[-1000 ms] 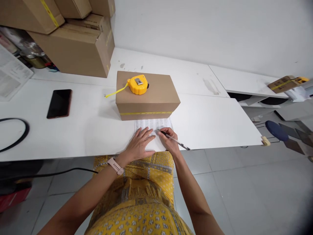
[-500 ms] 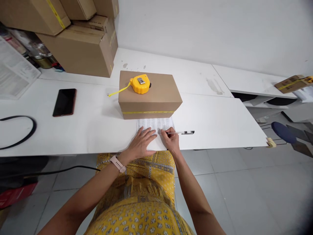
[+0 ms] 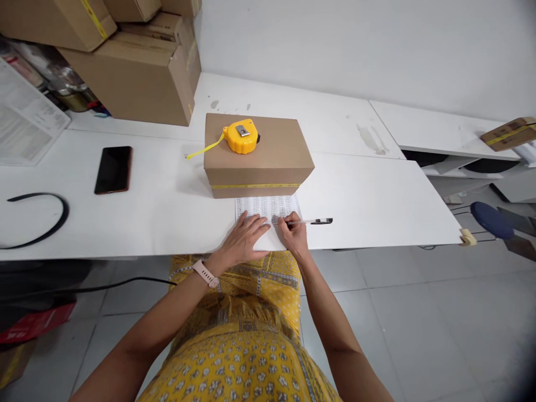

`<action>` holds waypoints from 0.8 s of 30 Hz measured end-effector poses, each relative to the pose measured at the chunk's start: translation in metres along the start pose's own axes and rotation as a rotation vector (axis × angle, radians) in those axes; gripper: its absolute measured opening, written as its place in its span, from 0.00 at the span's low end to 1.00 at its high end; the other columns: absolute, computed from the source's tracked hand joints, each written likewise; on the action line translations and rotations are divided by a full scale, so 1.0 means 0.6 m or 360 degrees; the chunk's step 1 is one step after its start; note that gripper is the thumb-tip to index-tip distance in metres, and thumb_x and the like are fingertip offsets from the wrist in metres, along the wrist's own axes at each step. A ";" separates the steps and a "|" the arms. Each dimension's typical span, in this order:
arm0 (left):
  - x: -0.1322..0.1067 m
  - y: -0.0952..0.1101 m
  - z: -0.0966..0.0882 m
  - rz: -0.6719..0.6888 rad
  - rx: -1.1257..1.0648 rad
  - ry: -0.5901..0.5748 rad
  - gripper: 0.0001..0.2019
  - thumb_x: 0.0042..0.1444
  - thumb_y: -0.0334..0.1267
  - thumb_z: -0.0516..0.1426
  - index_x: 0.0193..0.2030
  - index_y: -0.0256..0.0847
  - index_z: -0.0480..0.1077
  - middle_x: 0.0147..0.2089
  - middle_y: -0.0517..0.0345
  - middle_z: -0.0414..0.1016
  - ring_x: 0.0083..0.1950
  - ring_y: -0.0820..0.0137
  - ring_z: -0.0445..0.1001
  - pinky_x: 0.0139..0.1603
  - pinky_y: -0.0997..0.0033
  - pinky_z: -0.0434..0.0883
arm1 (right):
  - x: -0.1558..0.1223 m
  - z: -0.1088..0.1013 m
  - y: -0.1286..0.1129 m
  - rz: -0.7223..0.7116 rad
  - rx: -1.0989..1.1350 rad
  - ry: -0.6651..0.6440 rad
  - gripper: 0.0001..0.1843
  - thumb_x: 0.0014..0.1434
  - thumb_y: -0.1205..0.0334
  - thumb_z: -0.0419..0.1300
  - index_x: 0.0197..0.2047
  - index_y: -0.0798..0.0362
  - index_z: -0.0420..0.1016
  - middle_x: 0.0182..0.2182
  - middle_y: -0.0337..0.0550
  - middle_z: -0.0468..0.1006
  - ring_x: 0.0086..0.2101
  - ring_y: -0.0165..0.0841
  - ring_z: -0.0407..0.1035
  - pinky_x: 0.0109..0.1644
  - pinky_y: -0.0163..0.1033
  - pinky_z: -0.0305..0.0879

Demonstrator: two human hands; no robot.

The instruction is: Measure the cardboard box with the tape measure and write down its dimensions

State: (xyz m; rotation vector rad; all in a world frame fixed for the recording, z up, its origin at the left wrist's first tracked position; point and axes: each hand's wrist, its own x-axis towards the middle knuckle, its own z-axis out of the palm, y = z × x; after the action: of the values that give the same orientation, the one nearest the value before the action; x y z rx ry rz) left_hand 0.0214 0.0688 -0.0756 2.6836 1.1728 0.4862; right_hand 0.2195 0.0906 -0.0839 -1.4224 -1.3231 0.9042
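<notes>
My right hand is closed around a pen, its black cap end pointing right and its tip down at the printed sheet. Flat on the sheet's lower left part lies my left hand, fingers stretched out. The far part of the paper goes out of sight at a closed cardboard box with yellow tape along its near side. On top of the box sits a yellow tape measure, a short length of its blade sticking out to the left.
A dark phone and a black curved band lie on the white table to the left. Stacked cardboard boxes stand at the back left. Farther right are a small taped box and a blue stool.
The view has shifted slightly, so the table items appear a little higher. Both hands keep nearly the same place on the paper, with the pen still in the right one.
</notes>
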 end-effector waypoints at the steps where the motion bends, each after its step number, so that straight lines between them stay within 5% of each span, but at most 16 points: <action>1: 0.000 0.000 0.000 0.0002 0.0001 0.0002 0.33 0.58 0.53 0.63 0.66 0.36 0.67 0.68 0.41 0.68 0.72 0.50 0.61 0.77 0.41 0.48 | 0.000 0.000 -0.001 -0.0003 0.0003 -0.0005 0.16 0.57 0.50 0.61 0.27 0.48 0.61 0.18 0.30 0.62 0.23 0.28 0.57 0.28 0.35 0.54; 24: -0.001 -0.002 0.005 -0.0020 -0.0027 0.0001 0.35 0.58 0.54 0.63 0.66 0.36 0.66 0.68 0.40 0.67 0.72 0.50 0.60 0.77 0.42 0.47 | 0.001 -0.001 -0.004 -0.0041 -0.0074 -0.0072 0.19 0.57 0.46 0.62 0.27 0.48 0.60 0.19 0.30 0.61 0.23 0.28 0.55 0.30 0.37 0.53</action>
State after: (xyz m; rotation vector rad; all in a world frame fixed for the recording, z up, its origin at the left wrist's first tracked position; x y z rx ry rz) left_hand 0.0214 0.0688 -0.0789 2.6604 1.1795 0.4930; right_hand 0.2193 0.0907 -0.0812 -1.4245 -1.4011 0.8983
